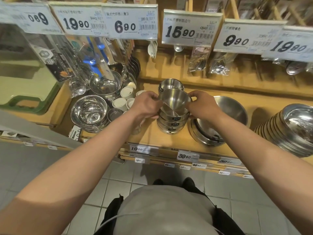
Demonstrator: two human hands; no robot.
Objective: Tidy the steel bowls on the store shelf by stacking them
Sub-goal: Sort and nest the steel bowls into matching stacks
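Both hands' grip (147,104) (201,106) on top bowl (175,100)

Brushed matt steel bowls (174,102) – mirror-glossy ones (89,111) at left – on smooth wood shelf (152,133).

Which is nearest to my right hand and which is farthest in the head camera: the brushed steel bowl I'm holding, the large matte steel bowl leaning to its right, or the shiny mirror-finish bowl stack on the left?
From the right hand:
1. Brushed steel bowl, gripped at its rim, centre.
2. Large matte steel bowl, just right of the hand.
3. Shiny mirror-finish bowl stack, far left.
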